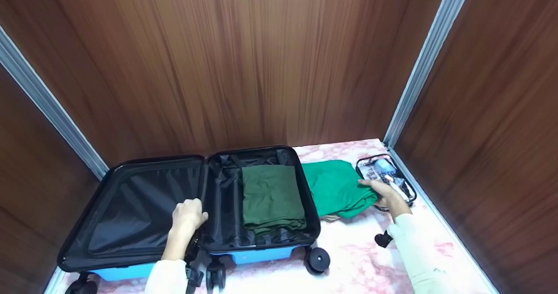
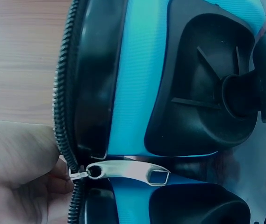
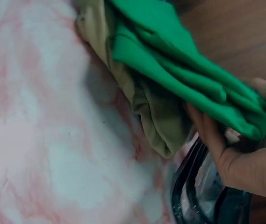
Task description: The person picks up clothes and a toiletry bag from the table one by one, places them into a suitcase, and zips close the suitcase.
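My right hand (image 1: 384, 192) grips the right end of a folded green garment (image 1: 335, 187), thumb on top and fingers underneath. In the right wrist view, a tan garment (image 3: 156, 116) lies beneath the green garment. An open suitcase (image 1: 205, 237) lies spread on the left, and a folded dark green garment (image 1: 272, 196) sits in its right half. My left hand (image 1: 188, 213) is at the inner edge of the left half, fingers loosely curled and holding nothing visible. In the left wrist view it is beside the zipper (image 2: 62, 116) and a metal zipper pull (image 2: 128, 170).
A clear pouch with black trim (image 1: 412, 194), small items inside, lies partly behind my right hand. A small black object (image 1: 383, 239) is near the right sleeve. Suitcase wheels (image 1: 317, 260) stick out in front. Wood-grain walls (image 1: 261, 67) enclose the pink-and-white surface (image 1: 357, 259).
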A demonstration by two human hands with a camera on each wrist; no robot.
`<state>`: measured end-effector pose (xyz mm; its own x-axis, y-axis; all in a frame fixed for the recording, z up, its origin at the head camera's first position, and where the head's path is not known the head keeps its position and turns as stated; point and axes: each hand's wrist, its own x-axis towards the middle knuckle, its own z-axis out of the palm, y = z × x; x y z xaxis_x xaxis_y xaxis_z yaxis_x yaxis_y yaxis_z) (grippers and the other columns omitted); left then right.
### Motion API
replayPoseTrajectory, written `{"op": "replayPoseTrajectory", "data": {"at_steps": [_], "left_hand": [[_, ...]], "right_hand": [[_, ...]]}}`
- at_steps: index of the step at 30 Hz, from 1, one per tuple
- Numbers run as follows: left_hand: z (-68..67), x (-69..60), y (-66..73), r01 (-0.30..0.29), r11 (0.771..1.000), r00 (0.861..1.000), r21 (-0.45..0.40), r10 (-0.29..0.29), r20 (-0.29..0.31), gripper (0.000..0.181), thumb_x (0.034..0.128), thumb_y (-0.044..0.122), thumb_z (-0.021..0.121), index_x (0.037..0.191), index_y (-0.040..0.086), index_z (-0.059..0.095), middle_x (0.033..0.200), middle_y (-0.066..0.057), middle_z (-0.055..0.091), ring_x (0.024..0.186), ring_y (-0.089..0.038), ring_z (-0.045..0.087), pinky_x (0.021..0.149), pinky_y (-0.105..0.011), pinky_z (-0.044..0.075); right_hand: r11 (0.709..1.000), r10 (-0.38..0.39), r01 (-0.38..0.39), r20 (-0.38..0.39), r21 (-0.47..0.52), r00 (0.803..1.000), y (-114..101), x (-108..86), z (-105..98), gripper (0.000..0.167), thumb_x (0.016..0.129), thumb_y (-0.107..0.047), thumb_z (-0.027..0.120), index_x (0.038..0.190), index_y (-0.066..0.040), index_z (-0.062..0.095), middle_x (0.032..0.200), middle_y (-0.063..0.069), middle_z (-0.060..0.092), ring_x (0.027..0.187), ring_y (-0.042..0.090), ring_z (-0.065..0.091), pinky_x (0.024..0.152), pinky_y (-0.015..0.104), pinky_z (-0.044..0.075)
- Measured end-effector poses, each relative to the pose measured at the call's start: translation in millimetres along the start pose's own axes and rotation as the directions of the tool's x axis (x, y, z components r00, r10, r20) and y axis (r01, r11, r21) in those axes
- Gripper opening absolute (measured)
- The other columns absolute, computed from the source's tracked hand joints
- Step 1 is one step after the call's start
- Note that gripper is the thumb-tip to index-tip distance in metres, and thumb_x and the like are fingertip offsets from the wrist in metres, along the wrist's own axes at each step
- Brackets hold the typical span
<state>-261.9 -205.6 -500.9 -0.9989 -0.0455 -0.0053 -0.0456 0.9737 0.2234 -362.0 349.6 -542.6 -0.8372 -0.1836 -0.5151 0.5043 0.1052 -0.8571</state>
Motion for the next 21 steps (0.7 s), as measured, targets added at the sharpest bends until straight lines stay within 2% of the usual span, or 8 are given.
{"op": "replayPoseTrajectory", "data": {"at_steps": [2,5,9,14,17,21], "left_hand": [[0.3,0.3,-0.2,0.001,1.000,1.000,-0.003,-0.001,-0.004,0.029,0.0832,0.019,0.072,0.093,-0.008,0.069,0.101,-0.033,0.069,0.091,-0.054,0.066,0.078,-0.057,0.054],[0.6,1.1,-0.8,0.004,1.000,1.000,-0.002,-0.004,-0.008,0.029,0.0831,0.019,0.072,0.092,-0.008,0.069,0.101,-0.033,0.070,0.091,-0.054,0.066,0.077,-0.057,0.054],[-2.2,0.2,0.7,-0.005,1.000,1.000,0.004,0.005,-0.011,0.028,0.0833,0.019,0.072,0.092,-0.007,0.069,0.101,-0.032,0.070,0.092,-0.054,0.066,0.078,-0.057,0.054],[-4.1,-6.0,1.4,-0.023,1.000,1.000,0.007,0.023,0.014,0.027,0.0843,0.020,0.072,0.090,-0.006,0.069,0.099,-0.030,0.071,0.091,-0.053,0.066,0.078,-0.056,0.054],[-3.7,-11.7,0.4,-0.028,1.000,0.999,0.009,0.028,0.021,0.027,0.0838,0.020,0.073,0.089,-0.006,0.069,0.097,-0.030,0.071,0.089,-0.052,0.067,0.077,-0.056,0.054],[-4.3,-15.7,-0.6,-0.039,0.999,0.999,0.007,0.039,0.006,0.027,0.0827,0.020,0.073,0.087,-0.006,0.069,0.096,-0.031,0.071,0.088,-0.053,0.067,0.077,-0.056,0.054]], "right_hand": [[0.997,0.030,-0.032,0.042,0.063,0.999,1,4.9,-4,0.032,0.105,-0.028,0.044,0.094,-0.007,0.064,0.074,-0.001,0.073,0.068,0.010,0.071,0.067,0.024,0.059],[0.990,0.025,-0.040,0.110,0.134,0.994,4,11.8,-10,0.031,0.106,-0.028,0.042,0.099,-0.006,0.063,0.081,0.001,0.075,0.073,0.012,0.073,0.071,0.026,0.060],[0.980,0.023,-0.047,0.123,0.196,0.992,11,12.6,-14,0.029,0.105,-0.028,0.046,0.101,-0.005,0.064,0.087,0.003,0.075,0.080,0.015,0.074,0.077,0.028,0.060],[0.994,0.086,-0.091,0.086,0.056,0.993,18,11.5,-16,0.039,0.103,-0.042,0.047,0.110,-0.006,0.060,0.091,0.000,0.075,0.086,0.013,0.073,0.082,0.029,0.058],[0.993,0.120,-0.119,0.063,-0.022,0.991,19,13.8,-16,0.052,0.101,-0.047,0.048,0.126,-0.002,0.051,0.095,-0.001,0.074,0.091,0.014,0.071,0.088,0.031,0.056],[0.987,0.153,-0.151,0.038,-0.064,0.987,18,17.5,-15,0.074,0.098,-0.051,0.052,0.146,0.003,0.034,0.107,0.003,0.070,0.099,0.017,0.070,0.100,0.037,0.052]]}}
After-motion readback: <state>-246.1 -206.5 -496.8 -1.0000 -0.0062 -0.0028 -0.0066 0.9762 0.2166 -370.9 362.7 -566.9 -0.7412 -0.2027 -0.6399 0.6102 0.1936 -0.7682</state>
